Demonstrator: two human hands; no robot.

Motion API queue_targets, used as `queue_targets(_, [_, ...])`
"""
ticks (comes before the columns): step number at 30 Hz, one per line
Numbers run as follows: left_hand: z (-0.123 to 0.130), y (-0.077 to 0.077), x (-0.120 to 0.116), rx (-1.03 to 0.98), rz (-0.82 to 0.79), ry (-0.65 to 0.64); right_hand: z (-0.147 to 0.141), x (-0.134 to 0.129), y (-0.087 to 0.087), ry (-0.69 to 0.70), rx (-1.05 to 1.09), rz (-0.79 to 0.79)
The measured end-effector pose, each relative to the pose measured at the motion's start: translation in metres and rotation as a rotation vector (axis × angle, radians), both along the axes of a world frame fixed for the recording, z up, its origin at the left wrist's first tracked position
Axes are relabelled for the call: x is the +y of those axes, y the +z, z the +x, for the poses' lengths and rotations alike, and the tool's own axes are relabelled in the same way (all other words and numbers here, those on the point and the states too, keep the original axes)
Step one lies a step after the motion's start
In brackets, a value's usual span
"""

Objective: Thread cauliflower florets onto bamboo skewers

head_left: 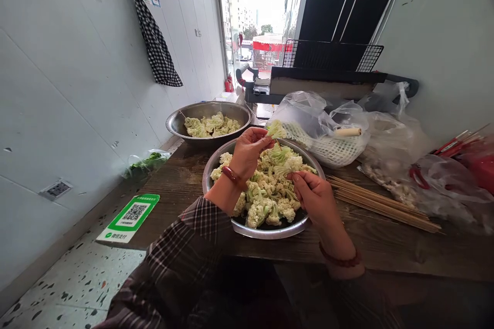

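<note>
A wide metal bowl point(266, 235) full of cauliflower florets point(258, 211) stands on the table, and both hands are over it. My left hand point(250, 151), with a red bangle at its wrist, pinches a pale green-white cauliflower floret point(277, 129) above the bowl's far side. At the right side of the bowl, my right hand point(314, 195) is closed, its thumb and fingertips at the stem of another cauliflower floret point(288, 165). Whether a thin skewer is also between those fingers cannot be made out. Thin wooden skewers point(382, 205) lie beside my right hand.
A second metal bowl point(175, 126) behind holds skewered cauliflower. Plastic bags point(304, 105) and a white basket point(339, 151) crowd the back right. A green QR-code card point(133, 216) lies at the table's left edge. Bagged greens point(148, 163) sit by the wall.
</note>
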State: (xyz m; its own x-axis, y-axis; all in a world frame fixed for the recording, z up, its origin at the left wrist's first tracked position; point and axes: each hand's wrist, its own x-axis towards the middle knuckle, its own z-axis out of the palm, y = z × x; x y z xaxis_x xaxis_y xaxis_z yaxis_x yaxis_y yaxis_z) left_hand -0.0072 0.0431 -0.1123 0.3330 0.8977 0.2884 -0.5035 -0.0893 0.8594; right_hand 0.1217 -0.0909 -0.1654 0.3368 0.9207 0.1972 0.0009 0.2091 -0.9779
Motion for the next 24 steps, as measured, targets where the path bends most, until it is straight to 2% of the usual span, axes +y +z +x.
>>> queue_targets(8, [0.0013, 0.0007, 0.0004, 0.029, 0.031, 0.073, -0.0009, 0.0003, 0.0014, -0.001, 0.003, -0.008])
queue_targets(14, [0.0021, 0.0017, 0.0006, 0.12, 0.141, 0.178, -0.0004, 0.0015, 0.002, -0.012, -0.024, -0.007])
queue_targets(21, [-0.0005, 0.0055, -0.0045, 0.031, 0.003, 0.026, -0.0003, -0.001, 0.002, 0.007, -0.026, -0.002])
queue_targets(24, [-0.0012, 0.0062, -0.004, -0.014, -0.059, 0.011, -0.0006, -0.0016, 0.0029, 0.015, -0.037, -0.007])
